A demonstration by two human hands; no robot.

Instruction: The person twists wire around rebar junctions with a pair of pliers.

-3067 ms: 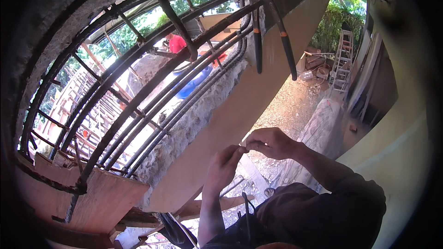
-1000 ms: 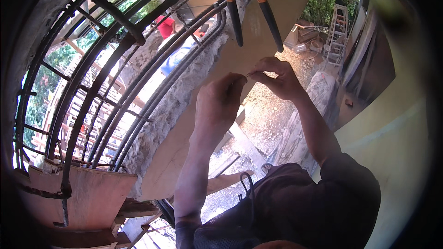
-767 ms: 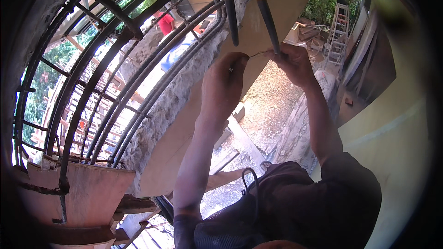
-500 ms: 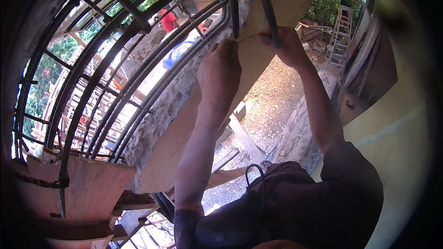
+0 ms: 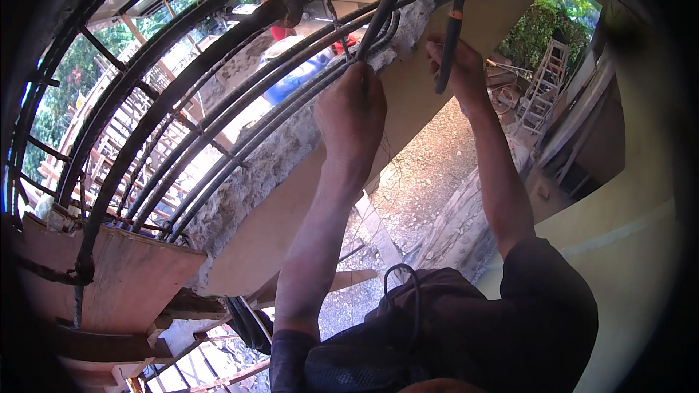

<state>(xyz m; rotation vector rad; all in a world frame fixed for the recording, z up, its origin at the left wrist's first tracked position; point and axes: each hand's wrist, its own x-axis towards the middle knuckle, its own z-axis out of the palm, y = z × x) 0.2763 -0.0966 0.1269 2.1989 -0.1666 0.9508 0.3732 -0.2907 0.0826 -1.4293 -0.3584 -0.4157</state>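
Two long black handles with orange bands, like those of long-handled pliers (image 5: 453,25), come down from the top edge, their jaws out of view. My left hand (image 5: 353,113) is closed around the lower end of the left handle, beside the reinforcing bars (image 5: 291,65). Fingers of my right hand (image 5: 464,76) curl behind the right handle, whose tip sticks out below them. The two handles stand apart. Faint thin wires (image 5: 384,147) hang beside my left wrist; where they end is hard to make out.
A rough concrete edge (image 5: 240,200) runs along the bars, with a smooth board (image 5: 262,247) next to it. Plywood (image 5: 138,269) stands at lower left. Far below lie gravelly ground (image 5: 429,153), a stepladder (image 5: 545,87) and a blue rounded object (image 5: 295,80).
The handles have shifted right and the left one now slants into my left hand. My hands have moved farther apart, and the thin wire that stretched between them no longer shows there.
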